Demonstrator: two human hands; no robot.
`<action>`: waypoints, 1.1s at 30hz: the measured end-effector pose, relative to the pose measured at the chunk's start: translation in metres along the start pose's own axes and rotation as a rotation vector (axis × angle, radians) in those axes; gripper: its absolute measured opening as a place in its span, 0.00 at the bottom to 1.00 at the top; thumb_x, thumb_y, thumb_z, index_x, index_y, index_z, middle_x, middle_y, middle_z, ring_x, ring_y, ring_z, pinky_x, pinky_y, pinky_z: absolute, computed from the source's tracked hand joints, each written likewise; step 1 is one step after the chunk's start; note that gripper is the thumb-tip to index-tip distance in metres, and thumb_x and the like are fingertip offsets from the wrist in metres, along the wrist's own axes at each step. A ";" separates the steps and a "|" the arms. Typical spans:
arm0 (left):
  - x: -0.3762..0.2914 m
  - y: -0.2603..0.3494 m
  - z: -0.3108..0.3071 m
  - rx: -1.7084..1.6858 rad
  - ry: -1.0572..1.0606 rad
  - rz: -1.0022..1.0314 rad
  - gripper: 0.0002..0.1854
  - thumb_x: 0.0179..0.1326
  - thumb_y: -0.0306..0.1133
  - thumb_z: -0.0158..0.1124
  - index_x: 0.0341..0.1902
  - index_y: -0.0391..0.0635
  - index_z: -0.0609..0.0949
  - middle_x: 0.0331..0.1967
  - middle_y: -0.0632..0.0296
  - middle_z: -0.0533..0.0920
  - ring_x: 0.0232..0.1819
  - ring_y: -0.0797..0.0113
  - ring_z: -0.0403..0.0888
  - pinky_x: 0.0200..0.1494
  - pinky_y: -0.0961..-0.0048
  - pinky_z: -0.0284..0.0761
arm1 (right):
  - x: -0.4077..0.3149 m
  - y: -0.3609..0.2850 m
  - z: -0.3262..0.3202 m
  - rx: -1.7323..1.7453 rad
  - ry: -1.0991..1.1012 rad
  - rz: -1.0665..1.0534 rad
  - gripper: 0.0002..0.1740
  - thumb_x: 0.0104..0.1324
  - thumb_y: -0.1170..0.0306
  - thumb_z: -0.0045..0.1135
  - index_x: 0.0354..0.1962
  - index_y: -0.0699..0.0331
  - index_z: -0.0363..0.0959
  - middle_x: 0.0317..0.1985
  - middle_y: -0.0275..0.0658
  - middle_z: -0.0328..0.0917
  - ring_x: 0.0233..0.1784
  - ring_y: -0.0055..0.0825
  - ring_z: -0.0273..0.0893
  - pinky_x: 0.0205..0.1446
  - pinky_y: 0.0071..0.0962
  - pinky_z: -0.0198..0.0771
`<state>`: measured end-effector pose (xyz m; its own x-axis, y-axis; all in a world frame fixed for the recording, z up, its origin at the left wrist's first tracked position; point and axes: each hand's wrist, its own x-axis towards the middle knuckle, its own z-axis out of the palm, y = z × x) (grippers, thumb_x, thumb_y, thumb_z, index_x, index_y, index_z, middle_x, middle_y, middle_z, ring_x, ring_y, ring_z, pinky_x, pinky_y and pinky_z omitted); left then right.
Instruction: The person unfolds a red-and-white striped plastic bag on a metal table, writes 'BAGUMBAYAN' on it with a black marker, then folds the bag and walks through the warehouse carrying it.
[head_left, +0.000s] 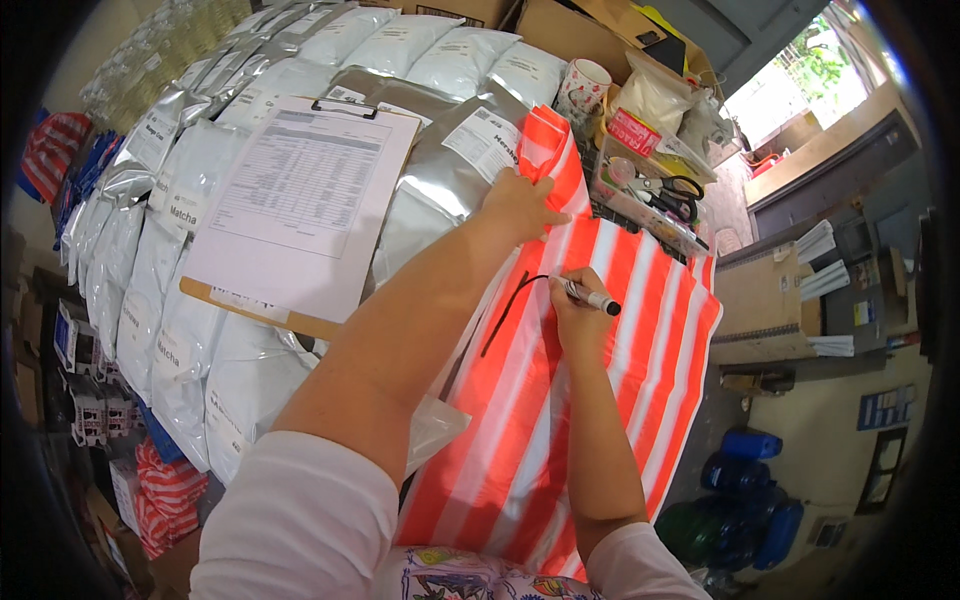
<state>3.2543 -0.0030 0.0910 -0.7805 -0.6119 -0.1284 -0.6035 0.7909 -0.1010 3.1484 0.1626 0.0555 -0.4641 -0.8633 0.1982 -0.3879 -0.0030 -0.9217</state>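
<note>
A red-and-white striped plastic bag (517, 420) lies flat before me, its far end bunched up. My left hand (525, 206) presses on the bag near that bunched end, fingers spread over the plastic. In my right hand (581, 315) is a black marker pen (592, 295), its tip on the bag at the end of a curved black stroke (504, 315). Left of my forearm, a clipboard (300, 322) bearing a printed form (307, 172) rests on filled pouches. One silver pouch (439, 176) with a white label sits just beyond my left hand.
White and silver pouches (180, 202) cover the left side. At the far right stands a plastic organizer (645, 214) holding scissors (675, 191), beside a patterned mug (585, 82). Cardboard boxes (559, 34) line the back. Blue water containers (739, 469) stand at lower right.
</note>
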 end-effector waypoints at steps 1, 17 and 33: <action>0.000 0.000 -0.001 -0.009 -0.004 -0.005 0.30 0.64 0.60 0.60 0.71 0.90 0.68 0.63 0.62 0.71 0.56 0.60 0.79 0.54 0.60 0.69 | -0.002 -0.001 -0.002 -0.006 -0.023 0.022 0.06 0.61 0.79 0.63 0.30 0.68 0.73 0.22 0.33 0.74 0.27 0.17 0.70 0.32 0.20 0.67; 0.001 0.001 -0.003 -0.017 -0.035 -0.011 0.30 0.65 0.60 0.59 0.71 0.90 0.67 0.63 0.63 0.70 0.56 0.60 0.79 0.54 0.60 0.69 | -0.057 -0.028 -0.015 -0.111 -0.200 0.032 0.06 0.58 0.76 0.64 0.27 0.66 0.74 0.22 0.36 0.74 0.25 0.20 0.72 0.29 0.23 0.67; 0.001 0.002 -0.006 -0.025 -0.060 -0.003 0.30 0.65 0.59 0.59 0.72 0.89 0.67 0.62 0.60 0.71 0.56 0.59 0.79 0.52 0.61 0.70 | -0.001 -0.003 -0.049 0.122 -0.040 0.101 0.05 0.63 0.77 0.65 0.31 0.67 0.76 0.28 0.31 0.78 0.31 0.14 0.71 0.36 0.18 0.67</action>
<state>3.2513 -0.0024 0.0964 -0.7682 -0.6123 -0.1869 -0.6099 0.7887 -0.0771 3.1116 0.1884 0.0747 -0.4628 -0.8818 0.0909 -0.2398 0.0259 -0.9705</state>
